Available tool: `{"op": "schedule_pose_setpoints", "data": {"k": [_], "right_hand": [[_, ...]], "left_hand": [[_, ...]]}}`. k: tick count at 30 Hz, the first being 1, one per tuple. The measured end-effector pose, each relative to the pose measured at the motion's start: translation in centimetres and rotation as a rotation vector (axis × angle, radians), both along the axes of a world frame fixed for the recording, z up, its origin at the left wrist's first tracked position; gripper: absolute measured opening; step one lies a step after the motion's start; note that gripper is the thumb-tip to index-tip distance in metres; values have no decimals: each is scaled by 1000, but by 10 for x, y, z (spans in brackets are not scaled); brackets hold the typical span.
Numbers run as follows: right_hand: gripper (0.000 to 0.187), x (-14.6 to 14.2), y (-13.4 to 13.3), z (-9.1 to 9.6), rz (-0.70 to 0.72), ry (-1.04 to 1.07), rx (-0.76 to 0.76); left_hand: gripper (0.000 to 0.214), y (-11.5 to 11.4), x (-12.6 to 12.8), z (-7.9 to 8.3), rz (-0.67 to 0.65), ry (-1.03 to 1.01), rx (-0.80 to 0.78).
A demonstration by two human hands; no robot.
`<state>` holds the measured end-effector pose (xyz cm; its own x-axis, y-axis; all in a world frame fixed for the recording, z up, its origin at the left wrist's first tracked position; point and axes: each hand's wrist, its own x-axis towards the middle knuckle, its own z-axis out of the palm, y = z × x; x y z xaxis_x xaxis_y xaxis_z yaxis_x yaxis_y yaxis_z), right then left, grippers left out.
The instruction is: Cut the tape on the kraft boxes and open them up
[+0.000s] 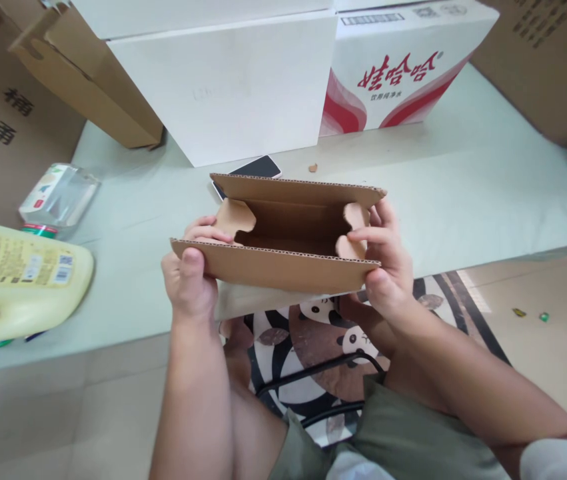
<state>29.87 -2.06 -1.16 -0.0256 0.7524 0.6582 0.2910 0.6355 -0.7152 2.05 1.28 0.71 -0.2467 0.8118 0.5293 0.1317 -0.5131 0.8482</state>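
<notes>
A small brown cardboard box is held in front of me with its top flaps standing up and its inside showing. My left hand grips its left end, thumb on the near flap and fingers by the left end flap. At the other end, my right hand holds the box, its thumb at the near flap's corner and a finger on the curved right end flaps. The box's interior is dark and its lower part is hidden by the near flap.
Behind the box, a phone lies on the pale green tabletop. White cartons and a red-printed carton stand at the back. Leftward are a folded brown carton, a clear bottle and a yellow jug.
</notes>
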Motion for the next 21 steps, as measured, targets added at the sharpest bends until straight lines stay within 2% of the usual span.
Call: {"op": "schedule_pose_setpoints", "data": {"k": [4,6,9,10,14,17,19,21], "right_hand": [[60,3,0,3,-22,-95,12],[53,3,-1,4,-59,-100,-25],[32,-2,-4,6,-86,-50,-108],[33,-4,-5,6,-77,-13,-130],[67,-10,-5,5,-45,80,-144],[74,-10,-5,5,-87,26,-152],[65,-8,-5,5,-91,-20,-145],[46,-6,-5,7,-86,-67,-102]], "left_hand": [[51,-1,1,-2,7,-16,-8],[45,-2,1,-3,36,-75,-65],[38,-5,2,-4,67,-129,-162],[37,-5,2,-4,61,-112,-166],[37,-6,1,-3,-11,-37,-111],[57,-5,0,-4,-38,-42,-100],[61,-6,-2,-4,-41,-20,-92],[59,-6,-4,-5,-47,6,-90]]}}
